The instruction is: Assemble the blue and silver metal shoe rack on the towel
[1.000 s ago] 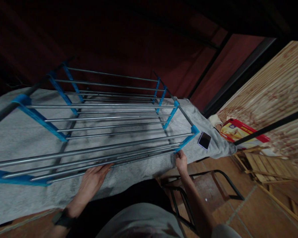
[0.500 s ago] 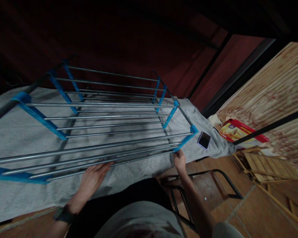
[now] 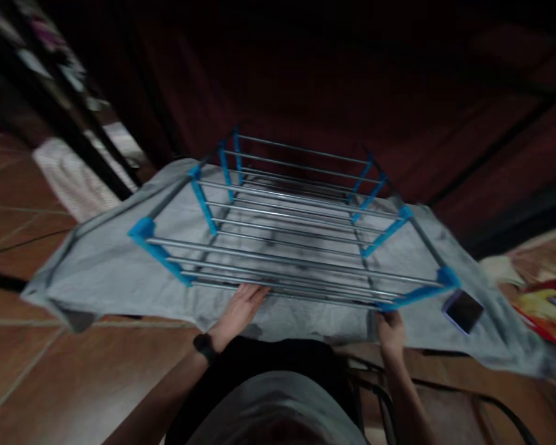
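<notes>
A rack of thin metal rods (image 3: 301, 264) joined by blue plastic brackets (image 3: 160, 252) lies across a grey cloth; it looks like a shoe rack on its side. My left hand (image 3: 241, 306) reaches to the lowest front rod, fingers stretched out and touching it or the cloth just under it. At the front right corner my right hand (image 3: 390, 330) is closed around the lower end of a blue bracket, its fingertips hidden beneath. A dark watch (image 3: 206, 347) is on my left wrist.
The grey cloth (image 3: 102, 278) covers the surface under the rack. A phone (image 3: 463, 311) lies on it at the right. A dark metal-framed stool (image 3: 375, 386) stands below my right arm, and a red and yellow package (image 3: 551, 309) is at the right edge.
My view has swung left, so the rack now appears farther right and its left end shows in full. Both hands keep about the same places on the rack.
</notes>
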The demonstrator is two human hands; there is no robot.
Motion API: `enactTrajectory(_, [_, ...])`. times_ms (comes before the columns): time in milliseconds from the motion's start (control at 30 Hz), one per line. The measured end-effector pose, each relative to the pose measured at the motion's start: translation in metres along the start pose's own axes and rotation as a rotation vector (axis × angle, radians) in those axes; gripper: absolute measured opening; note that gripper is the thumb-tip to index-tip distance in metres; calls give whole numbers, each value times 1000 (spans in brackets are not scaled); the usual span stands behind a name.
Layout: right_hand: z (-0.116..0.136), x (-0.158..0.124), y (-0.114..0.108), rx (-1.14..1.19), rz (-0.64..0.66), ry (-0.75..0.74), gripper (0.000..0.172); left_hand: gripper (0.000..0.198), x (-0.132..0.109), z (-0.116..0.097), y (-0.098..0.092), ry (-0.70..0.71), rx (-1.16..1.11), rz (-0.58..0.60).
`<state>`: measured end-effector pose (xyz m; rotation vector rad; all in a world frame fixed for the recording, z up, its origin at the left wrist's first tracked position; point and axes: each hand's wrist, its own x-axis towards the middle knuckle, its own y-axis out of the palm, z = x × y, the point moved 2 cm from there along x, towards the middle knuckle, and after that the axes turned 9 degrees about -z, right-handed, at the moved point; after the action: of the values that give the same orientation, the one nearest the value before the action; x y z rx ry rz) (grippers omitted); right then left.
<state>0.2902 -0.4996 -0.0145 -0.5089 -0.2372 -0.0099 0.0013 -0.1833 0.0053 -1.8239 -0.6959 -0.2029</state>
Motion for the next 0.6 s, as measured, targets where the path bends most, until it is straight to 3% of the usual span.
enactTrajectory(133, [-17,8,-1,-122,27,115,39,32,-34,6,-27,-171,-24,-116])
enactTrajectory(200, [-21,9,-2,-187,50,130,41,27,-57,24,-45,-367,-22,-288])
enactTrajectory(267, [-20,7,-4,-234,64,128,39,24,-78,49,-63,-594,-20,-536])
enactTrajectory(333, [-19,6,-7,-263,68,124,37,26,-88,74,-76,-752,-43,-720])
enactTrajectory(400, [-18,6,-9,-277,74,119,36,33,-86,91,-80,-794,-110,-727])
enactTrajectory(467, [-20,7,-10,-289,91,111,34,40,-76,99,-79,-774,-182,-629])
enactTrajectory(600, [-27,8,-11,-335,121,91,33,38,-60,96,-73,-770,-205,-578])
